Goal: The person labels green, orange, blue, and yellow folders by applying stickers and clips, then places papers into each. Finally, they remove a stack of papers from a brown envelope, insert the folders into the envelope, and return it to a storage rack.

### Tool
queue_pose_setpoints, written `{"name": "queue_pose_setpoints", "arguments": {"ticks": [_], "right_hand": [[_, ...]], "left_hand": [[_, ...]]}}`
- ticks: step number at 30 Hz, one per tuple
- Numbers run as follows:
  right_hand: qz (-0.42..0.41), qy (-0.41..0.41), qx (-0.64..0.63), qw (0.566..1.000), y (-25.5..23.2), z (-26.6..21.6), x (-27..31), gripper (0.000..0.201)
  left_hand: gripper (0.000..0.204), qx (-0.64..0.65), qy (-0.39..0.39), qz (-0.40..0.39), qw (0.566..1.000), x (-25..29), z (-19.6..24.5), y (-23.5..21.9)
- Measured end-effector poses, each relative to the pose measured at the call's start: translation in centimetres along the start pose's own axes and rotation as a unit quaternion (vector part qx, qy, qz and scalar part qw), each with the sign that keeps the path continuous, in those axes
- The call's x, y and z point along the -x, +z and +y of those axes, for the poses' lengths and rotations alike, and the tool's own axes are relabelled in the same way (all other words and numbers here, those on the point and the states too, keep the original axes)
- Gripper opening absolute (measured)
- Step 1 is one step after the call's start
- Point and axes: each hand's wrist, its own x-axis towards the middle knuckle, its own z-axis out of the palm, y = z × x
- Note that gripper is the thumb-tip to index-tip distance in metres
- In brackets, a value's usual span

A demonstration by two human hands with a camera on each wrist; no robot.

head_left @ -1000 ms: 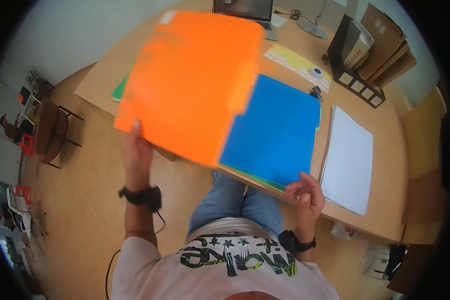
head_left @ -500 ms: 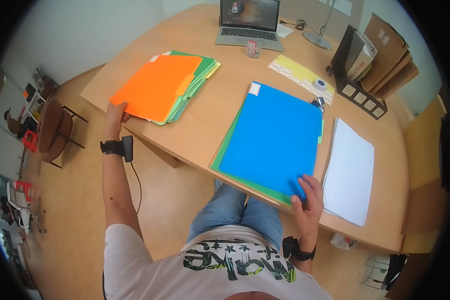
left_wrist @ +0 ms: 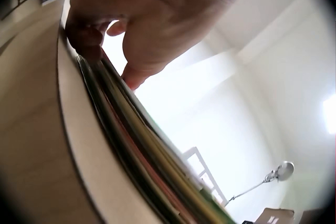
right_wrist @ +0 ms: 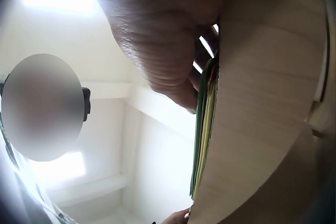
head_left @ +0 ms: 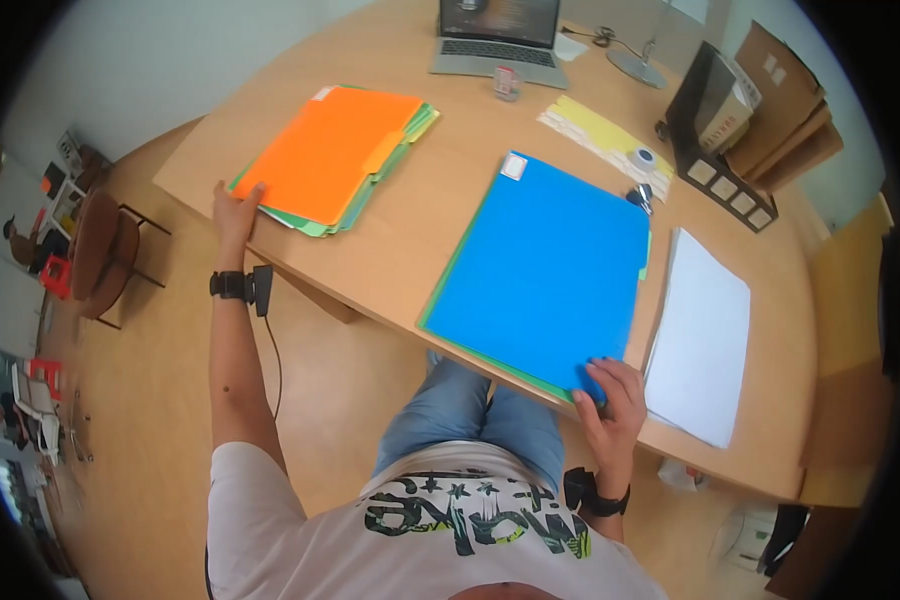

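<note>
At the left of the head view lies an orange folder (head_left: 335,155) on top of a stack of coloured folders (left_wrist: 142,145). My left hand (head_left: 235,215) holds the stack's near left corner, thumb over the top and fingers bent at the edge. A blue folder (head_left: 545,270) tops another stack in front of my body, with green (right_wrist: 200,129) and yellow sheets below. My right hand (head_left: 613,405) rests at its near right corner, fingers spread and loosely bent on the blue cover, thumb at the near edge.
White papers (head_left: 700,340) lie right of the blue stack. Farther back are a laptop (head_left: 500,60), a small clear item (head_left: 507,83), a yellow label sheet (head_left: 595,130), a tape roll (head_left: 643,159), black clips (head_left: 640,198), a black file holder (head_left: 725,190) and a lamp base (head_left: 637,68).
The orange folder came down from the air onto the left stack, and my left hand went with it. Both stacks now look more even-edged. My right hand stayed by the blue corner.
</note>
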Motion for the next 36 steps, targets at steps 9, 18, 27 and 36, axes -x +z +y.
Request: {"name": "queue_pose_setpoints", "arguments": {"ticks": [9,18,27,36], "right_hand": [[-0.012,-0.048,-0.003,0.999,-0.5,0.3,-0.6,0.031],[-0.03,-0.053,-0.046,0.997,-1.2,1.0,0.4,0.039],[-0.029,0.042,-0.1,0.994,-1.8,0.8,0.5,0.072],[0.002,0.093,-0.198,0.976,-0.9,1.7,1.0,0.074]], "left_hand": [[0.047,0.224,0.465,-0.264,0.815,21.9,23.3,-5.7],[0.063,0.177,0.497,-0.401,0.749,26.4,28.1,-3.9],[0.053,0.231,0.483,-0.417,0.735,25.4,27.4,-2.7],[0.038,0.267,0.449,-0.438,0.731,24.9,28.1,-3.4]]}}
